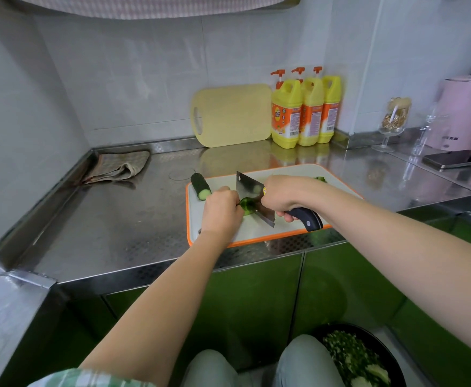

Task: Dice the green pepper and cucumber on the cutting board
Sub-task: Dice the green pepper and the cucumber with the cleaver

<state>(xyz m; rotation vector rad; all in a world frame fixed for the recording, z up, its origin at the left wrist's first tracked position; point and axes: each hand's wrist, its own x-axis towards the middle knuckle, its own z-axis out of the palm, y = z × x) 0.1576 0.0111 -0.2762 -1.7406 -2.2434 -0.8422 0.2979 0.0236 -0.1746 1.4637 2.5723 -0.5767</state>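
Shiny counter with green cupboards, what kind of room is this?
Most likely a home kitchen. A cleaver cuts cucumber on a cutting board, the counter is steel, and three yellow dish soap bottles stand by the tiled wall.

left hand (222, 208) holding cucumber piece (246, 205), right hand (280, 194) gripping cleaver (252, 197)

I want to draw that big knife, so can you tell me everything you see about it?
The cleaver has a wide, rectangular, shiny steel-looking blade with a small hole near its far top corner, and a dark curved grip with pale rivets. The right hand grips it where blade meets grip. It tilts over the orange-rimmed cutting board, edge down against a cucumber piece that the left hand holds.
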